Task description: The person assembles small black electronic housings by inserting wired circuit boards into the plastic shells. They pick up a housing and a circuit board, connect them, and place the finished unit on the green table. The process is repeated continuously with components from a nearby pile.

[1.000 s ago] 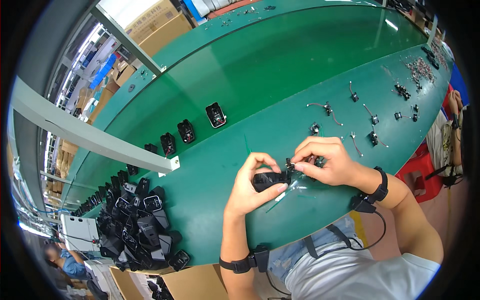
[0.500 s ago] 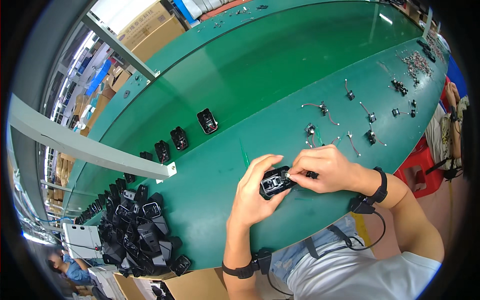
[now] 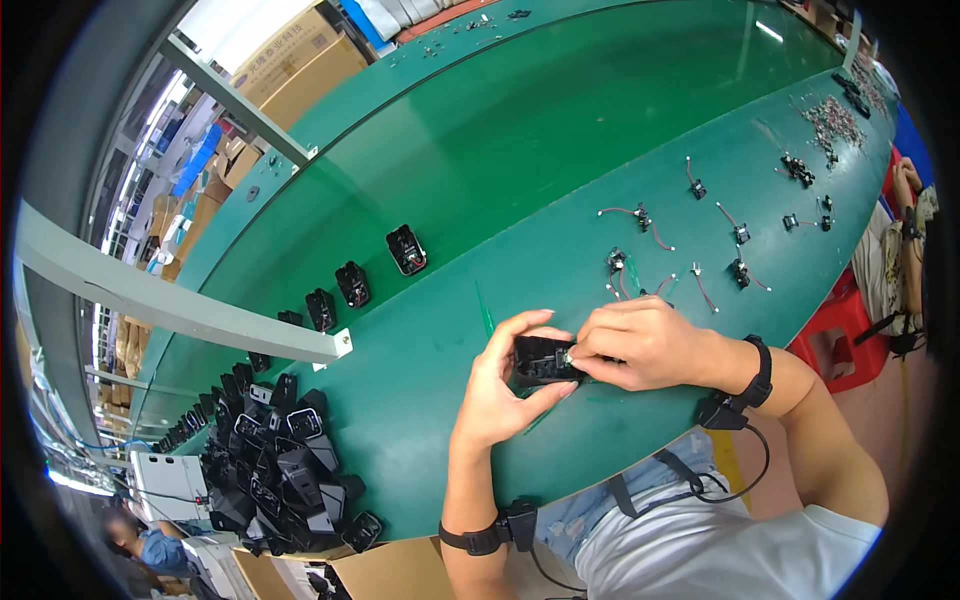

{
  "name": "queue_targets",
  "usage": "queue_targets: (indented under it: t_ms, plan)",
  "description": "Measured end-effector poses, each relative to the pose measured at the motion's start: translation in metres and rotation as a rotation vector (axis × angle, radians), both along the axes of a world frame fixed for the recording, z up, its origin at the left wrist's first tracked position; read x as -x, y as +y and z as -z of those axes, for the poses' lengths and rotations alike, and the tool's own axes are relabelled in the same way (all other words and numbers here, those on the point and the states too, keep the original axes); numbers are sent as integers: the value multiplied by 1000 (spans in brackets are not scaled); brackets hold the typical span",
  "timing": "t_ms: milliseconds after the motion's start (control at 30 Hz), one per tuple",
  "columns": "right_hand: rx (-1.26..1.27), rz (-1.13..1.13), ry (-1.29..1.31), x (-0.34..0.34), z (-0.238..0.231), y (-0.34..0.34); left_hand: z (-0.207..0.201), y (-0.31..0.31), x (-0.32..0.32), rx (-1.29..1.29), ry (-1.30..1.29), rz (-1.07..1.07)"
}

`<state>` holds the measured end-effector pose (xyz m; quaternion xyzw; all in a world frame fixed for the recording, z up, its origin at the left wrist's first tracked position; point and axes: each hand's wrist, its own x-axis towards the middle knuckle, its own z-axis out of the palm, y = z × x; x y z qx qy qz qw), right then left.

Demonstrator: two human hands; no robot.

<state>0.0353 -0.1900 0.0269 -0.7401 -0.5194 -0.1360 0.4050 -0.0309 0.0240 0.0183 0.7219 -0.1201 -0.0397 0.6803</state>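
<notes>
green bench (image 3: 400,430); black housings (image 3: 292,462) heaped at left; wired parts (image 3: 741,234) and tiny loose pieces (image 3: 832,122) at right

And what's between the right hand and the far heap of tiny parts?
Head view: small black wired parts lie on the green bench beyond the right hand.

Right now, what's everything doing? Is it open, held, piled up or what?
Black housing: open, gripped
Left hand: curled around that housing
Right hand: pinching a small part, mostly hidden
Pile of housings: heaped, facing different ways
Row's nearest housings: open, wires showing
Wired parts: spread out loose
Cardboard box below: open
</notes>
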Motion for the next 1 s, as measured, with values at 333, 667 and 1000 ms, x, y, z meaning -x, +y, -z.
queue_targets:
  t_ms: [333, 667, 1000]
  plan:
    - [-10, -21, 326, 8, 0, 1, -1, -4, -1, 76, 24, 2]
    - [-76, -174, 217, 5, -17, 2, 9, 7, 1, 366, 145, 69]
    - [-117, -295, 818, -2, -6, 0, 10, 0, 0, 296, 148, 28]
